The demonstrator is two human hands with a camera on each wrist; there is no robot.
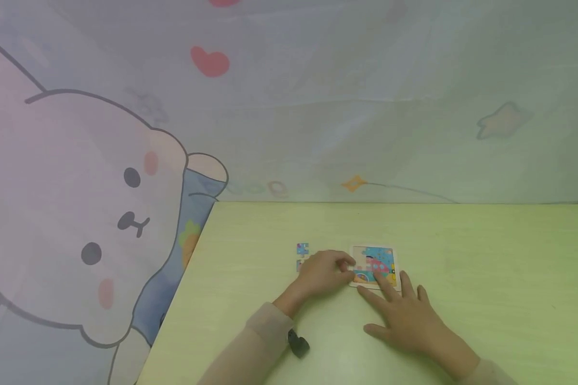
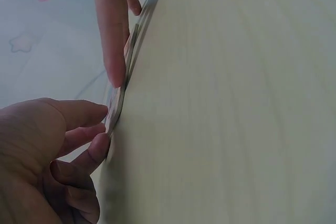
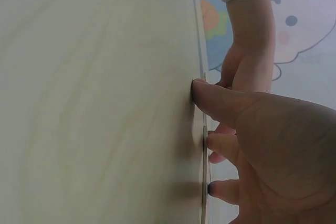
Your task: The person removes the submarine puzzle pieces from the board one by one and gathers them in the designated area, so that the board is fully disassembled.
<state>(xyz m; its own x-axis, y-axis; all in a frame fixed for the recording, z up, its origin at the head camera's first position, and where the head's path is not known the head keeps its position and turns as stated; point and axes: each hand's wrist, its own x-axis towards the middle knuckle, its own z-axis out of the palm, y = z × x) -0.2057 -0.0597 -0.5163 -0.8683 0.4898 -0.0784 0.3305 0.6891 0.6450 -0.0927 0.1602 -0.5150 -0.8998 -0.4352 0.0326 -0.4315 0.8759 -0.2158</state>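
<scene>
A small jigsaw puzzle board (image 1: 398,267) with a pale frame lies on the table, its picture showing a pink spotted shape on blue. The board's upper left is bare beige. At its left edge, my left hand (image 1: 325,274) pinches the board's rim between thumb and fingertips; the left wrist view shows the fingers (image 2: 86,113) at the thin edge. My right hand (image 1: 407,318) is spread out, with fingertips resting on the board's lower and right parts. Two loose puzzle pieces, an upper one (image 1: 302,248) and a partly covered one (image 1: 300,266), lie left of the board.
The pale yellow-green table (image 1: 486,256) reaches back to a hanging cloth (image 1: 342,107) printed with a bear, hearts and a star. A black device (image 1: 297,343) sits at the left sleeve's cuff.
</scene>
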